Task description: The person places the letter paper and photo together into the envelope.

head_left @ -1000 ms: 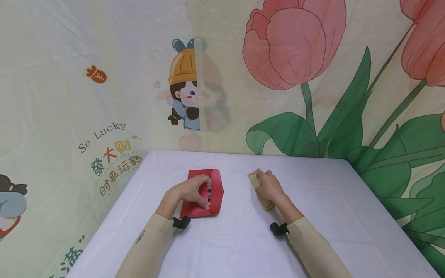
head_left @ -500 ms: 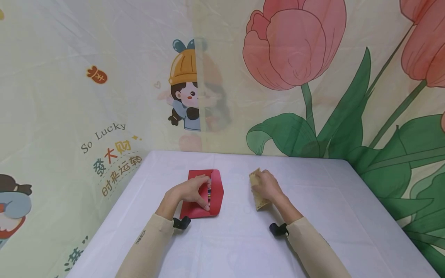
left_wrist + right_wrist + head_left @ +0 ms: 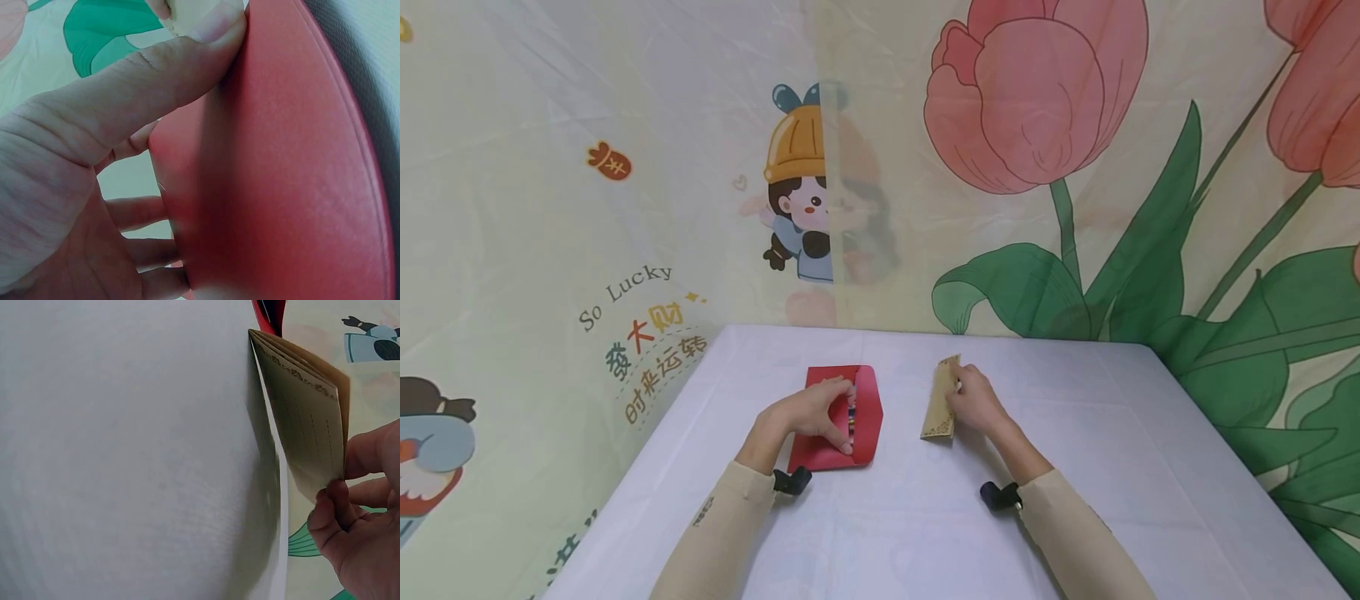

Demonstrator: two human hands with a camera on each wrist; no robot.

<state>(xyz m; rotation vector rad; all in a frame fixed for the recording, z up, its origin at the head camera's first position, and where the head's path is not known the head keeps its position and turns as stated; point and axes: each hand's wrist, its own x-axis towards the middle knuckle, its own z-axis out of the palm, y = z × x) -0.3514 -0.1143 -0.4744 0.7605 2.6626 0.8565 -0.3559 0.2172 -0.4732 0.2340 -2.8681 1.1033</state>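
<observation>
From my head, the envelope (image 3: 868, 417) lies on the table (image 3: 895, 525) with its flap to the right; my left hand (image 3: 808, 412) spans it at the mouth, thumb and fingers parted yet gripping it. Further right, apart from it, my right hand (image 3: 977, 402) pinches the folded paper (image 3: 938, 404). From my left wrist, my thumb (image 3: 150, 81) presses the envelope near its top edge, the other fingers at its left edge. From my right wrist, bent fingertips hold one end of the paper, its layers slightly fanned, part of the envelope beyond.
</observation>
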